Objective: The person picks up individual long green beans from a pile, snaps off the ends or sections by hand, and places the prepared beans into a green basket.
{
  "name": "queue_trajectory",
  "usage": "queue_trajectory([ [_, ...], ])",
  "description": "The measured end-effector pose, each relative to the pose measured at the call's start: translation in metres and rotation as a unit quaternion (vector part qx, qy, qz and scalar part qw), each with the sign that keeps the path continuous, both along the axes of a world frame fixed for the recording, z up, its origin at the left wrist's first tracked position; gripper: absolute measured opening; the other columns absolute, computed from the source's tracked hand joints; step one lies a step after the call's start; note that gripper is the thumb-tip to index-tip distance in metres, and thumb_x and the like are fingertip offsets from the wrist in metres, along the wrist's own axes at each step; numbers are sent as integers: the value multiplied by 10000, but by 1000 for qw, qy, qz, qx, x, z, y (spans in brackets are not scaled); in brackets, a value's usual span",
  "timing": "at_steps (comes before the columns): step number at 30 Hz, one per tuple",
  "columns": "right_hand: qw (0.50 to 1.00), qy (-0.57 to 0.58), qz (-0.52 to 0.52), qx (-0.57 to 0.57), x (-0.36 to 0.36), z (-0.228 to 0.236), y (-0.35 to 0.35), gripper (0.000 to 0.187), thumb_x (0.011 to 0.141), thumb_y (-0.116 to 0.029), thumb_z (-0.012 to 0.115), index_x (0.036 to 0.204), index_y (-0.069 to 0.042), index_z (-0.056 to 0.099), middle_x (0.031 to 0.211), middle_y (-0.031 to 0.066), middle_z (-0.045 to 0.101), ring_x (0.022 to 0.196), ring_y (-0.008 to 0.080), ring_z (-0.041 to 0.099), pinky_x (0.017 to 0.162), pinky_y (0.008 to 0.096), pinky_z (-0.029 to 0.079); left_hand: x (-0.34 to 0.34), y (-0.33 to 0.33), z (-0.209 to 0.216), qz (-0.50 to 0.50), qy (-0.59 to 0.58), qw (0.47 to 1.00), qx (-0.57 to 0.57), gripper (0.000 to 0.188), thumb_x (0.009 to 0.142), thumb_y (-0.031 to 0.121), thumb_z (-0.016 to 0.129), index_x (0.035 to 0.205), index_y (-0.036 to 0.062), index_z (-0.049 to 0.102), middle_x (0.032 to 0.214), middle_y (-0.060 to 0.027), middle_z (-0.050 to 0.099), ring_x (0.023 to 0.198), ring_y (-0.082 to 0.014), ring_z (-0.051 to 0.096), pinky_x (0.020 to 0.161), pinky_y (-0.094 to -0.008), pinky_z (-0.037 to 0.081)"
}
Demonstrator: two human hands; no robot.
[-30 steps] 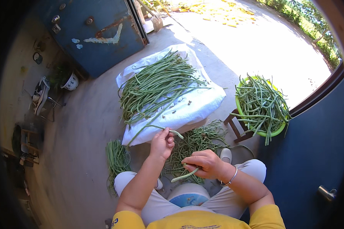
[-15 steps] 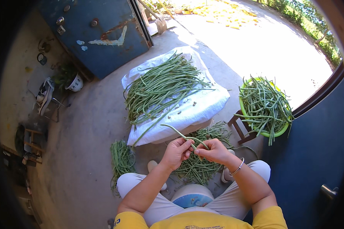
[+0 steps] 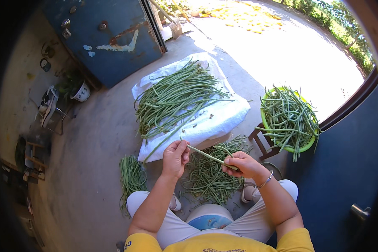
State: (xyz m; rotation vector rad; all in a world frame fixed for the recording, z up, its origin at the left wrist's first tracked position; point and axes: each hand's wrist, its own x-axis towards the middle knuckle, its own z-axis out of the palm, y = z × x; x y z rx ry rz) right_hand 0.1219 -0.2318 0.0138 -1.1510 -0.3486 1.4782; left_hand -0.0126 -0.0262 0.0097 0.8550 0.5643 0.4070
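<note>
- The left hand (image 3: 174,159) pinches one end of a long, slender, pale green bean pod (image 3: 206,154) between thumb and forefinger, its other fingers curled in.
- The right hand (image 3: 243,165), with a shiny silver-coloured bangle (image 3: 265,179) at its wrist, has its fingers closed around the pod's other end; a short curved green length (image 3: 223,148) rises beside those fingers, and whether it belongs to the same pod I cannot tell.
- The pod runs nearly straight between the hands, sloping down to the right, above the seated person's knees.
- Beyond the hands, a thick pile of long green pods (image 3: 176,97) lies on a crumpled white sheet (image 3: 224,115).
- Below the hands, a loose heap of thin green pods (image 3: 214,182) covers the floor between the feet.
- Left of that heap, a narrow bundle of green strands (image 3: 132,176) lies on the floor.
- To the right, a round lime-green plastic basket (image 3: 308,145), filled with green pod pieces (image 3: 289,117), stands on a dark brown wooden stool (image 3: 260,143).
</note>
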Motion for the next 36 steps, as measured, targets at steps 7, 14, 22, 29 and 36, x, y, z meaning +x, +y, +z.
queue_trajectory([
  [7,997,69,15,9,8,-8,-9,281,850,-206,491,709,15,593,560,62,546,358,82,392,339,195,280,-2,2,7,-93,-63,987,-113,523,908,481,361,866,10,584,663,-71,552,493,-127,452,444,-229,336],
  [14,996,83,44,-5,7,-8,-11,294,847,-215,484,700,18,587,559,65,548,338,84,379,334,208,282,-6,2,7,-104,-58,988,-96,445,920,409,402,871,5,583,679,-68,555,507,-116,469,437,-211,352],
  [22,997,75,13,23,-2,-7,-6,182,868,-169,527,790,-12,576,584,45,555,349,54,337,329,183,238,3,-15,0,-116,41,992,36,120,863,143,566,879,24,572,667,-41,554,464,-79,460,389,-181,320],
  [29,978,-21,-205,9,27,0,-23,181,876,-178,535,772,-29,546,539,43,527,329,64,350,301,177,239,20,67,-62,148,96,948,266,128,828,144,591,818,17,587,700,-51,576,528,-126,523,441,-246,395],
  [36,811,-85,-571,95,98,6,-64,219,892,-274,524,877,-57,545,680,49,599,355,49,372,319,177,247,14,77,-62,9,390,659,643,226,718,184,616,907,62,634,883,-109,590,840,-302,566,727,-379,456],
])
